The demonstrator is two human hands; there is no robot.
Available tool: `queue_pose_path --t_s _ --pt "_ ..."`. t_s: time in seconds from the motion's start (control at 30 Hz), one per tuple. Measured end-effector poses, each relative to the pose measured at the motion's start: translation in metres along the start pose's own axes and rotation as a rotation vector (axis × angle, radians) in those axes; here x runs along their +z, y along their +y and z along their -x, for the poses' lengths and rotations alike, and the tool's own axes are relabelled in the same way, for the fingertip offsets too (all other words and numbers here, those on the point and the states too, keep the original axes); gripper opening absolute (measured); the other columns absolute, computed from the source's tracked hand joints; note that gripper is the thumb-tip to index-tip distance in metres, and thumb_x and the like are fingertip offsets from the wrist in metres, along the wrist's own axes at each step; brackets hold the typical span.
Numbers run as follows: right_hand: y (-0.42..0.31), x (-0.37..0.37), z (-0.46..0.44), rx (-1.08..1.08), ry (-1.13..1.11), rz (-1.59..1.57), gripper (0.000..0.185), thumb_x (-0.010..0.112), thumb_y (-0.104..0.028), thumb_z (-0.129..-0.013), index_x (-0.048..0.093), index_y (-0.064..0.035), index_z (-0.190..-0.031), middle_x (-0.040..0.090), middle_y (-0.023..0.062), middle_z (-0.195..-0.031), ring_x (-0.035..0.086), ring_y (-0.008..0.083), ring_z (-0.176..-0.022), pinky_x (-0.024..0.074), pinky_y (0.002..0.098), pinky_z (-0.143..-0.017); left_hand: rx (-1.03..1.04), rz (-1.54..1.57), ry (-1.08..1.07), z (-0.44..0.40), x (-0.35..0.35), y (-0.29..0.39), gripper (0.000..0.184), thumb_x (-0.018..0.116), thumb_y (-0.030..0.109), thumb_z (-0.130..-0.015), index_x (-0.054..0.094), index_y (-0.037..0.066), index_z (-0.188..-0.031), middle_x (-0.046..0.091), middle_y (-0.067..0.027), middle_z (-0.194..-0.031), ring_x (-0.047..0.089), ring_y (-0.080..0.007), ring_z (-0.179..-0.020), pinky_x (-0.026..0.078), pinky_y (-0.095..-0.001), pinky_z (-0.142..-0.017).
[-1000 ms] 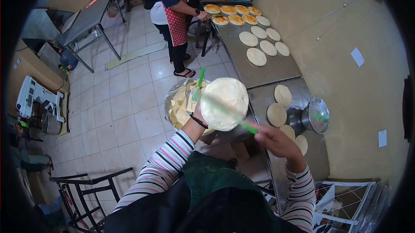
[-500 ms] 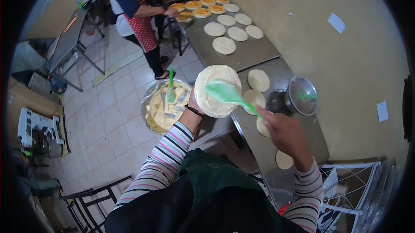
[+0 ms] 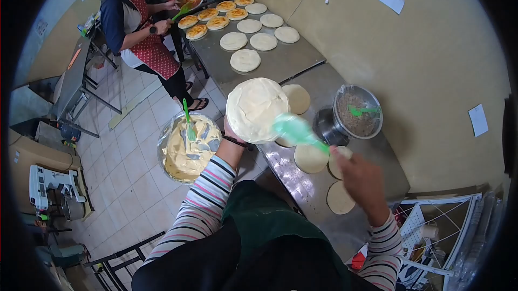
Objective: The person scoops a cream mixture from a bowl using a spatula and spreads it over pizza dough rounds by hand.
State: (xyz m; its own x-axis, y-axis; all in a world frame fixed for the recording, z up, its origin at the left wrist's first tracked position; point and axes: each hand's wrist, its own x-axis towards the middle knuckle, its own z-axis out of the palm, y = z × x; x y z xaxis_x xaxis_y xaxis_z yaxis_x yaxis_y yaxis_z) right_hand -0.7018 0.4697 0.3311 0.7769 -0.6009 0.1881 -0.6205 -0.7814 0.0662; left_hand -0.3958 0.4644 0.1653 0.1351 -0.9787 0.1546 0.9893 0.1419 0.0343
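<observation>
A round, flat disc coated in pale cream rests on my left hand, which is mostly hidden under it. My right hand grips the handle of a green spatula, its blurred blade at the disc's right edge. Left of my left wrist is a large bowl of yellow cream with another green spatula in it. Several plain discs lie on the metal table below and right of the coated one.
A metal bowl of brown crumbly filling stands at the right. Farther up the metal table are plain and orange-topped discs. A co-worker in a red dotted apron holds a bowl and green utensil. A black metal frame stands lower left.
The view has swung rightward. The spatula in my right hand has moved from across the coated disc to its right edge. The co-worker's green utensil has lifted from the discs toward their bowl.
</observation>
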Motion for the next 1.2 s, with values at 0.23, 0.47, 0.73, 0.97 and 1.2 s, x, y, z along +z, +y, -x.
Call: queue_pose_path --t_s 0.23,0.47,0.73,0.97,1.2 --pt "0.053 0.021 -0.04 0.21 -0.022 -0.437 0.032 0.047 -0.018 -0.085 0.05 -0.0181 -0.117 0.058 0.014 -0.071 0.057 0.0313 -0.064 0.0435 0.0409 -0.056 -0.138 -0.1 0.227 -0.041 -0.023 -0.015 0.048 0.033 0.037 -0.088 0.043 0.006 -0.123 0.045 -0.0147 -0.125 0.045 -0.0329 -0.112 0.035 -0.0469 -0.096" --pt "0.079 0.006 -0.079 0.352 -0.473 -0.583 0.035 0.048 -0.015 -0.084 0.049 -0.0169 -0.119 0.06 0.0129 -0.096 0.058 0.0317 -0.08 0.0452 0.0356 -0.07 -0.302 0.005 0.097 -0.113 -0.042 -0.017 0.049 0.032 0.038 -0.088 0.041 0.006 -0.125 0.043 -0.0151 -0.126 0.043 -0.0331 -0.113 0.034 -0.0471 -0.097" --pt "0.083 0.078 -0.09 0.447 -0.383 -0.907 0.037 0.043 -0.016 -0.088 0.043 -0.0148 -0.125 0.057 0.011 -0.072 0.055 0.0191 -0.064 0.044 0.0323 -0.061 -0.252 -0.042 0.252 -0.196 -0.07 -0.012 0.051 0.031 0.04 -0.088 0.041 0.006 -0.124 0.044 -0.0152 -0.125 0.044 -0.0332 -0.112 0.036 -0.0471 -0.095" --pt "0.067 0.093 -0.069 0.991 -0.187 -2.015 0.044 0.046 -0.021 -0.088 0.035 -0.0072 -0.128 0.036 0.0015 -0.053 0.029 0.0058 -0.037 0.0229 0.02 -0.033 -0.148 -0.071 0.515 -0.257 -0.157 -0.004 0.05 0.029 0.042 -0.087 0.045 0.009 -0.121 0.046 -0.0132 -0.123 0.046 -0.033 -0.111 0.036 -0.0499 -0.093" --pt "0.032 0.109 -0.048 1.253 0.418 -2.255 0.047 0.048 -0.025 -0.087 0.033 -0.0088 -0.129 0.035 0.0017 -0.053 0.028 0.0068 -0.034 0.0242 0.0199 -0.032 -0.255 -0.231 0.509 -0.369 -0.226 -0.024 0.052 0.022 0.044 -0.087 0.038 0.013 -0.126 0.035 -0.0103 -0.134 0.032 -0.0308 -0.123 0.023 -0.0541 -0.099"
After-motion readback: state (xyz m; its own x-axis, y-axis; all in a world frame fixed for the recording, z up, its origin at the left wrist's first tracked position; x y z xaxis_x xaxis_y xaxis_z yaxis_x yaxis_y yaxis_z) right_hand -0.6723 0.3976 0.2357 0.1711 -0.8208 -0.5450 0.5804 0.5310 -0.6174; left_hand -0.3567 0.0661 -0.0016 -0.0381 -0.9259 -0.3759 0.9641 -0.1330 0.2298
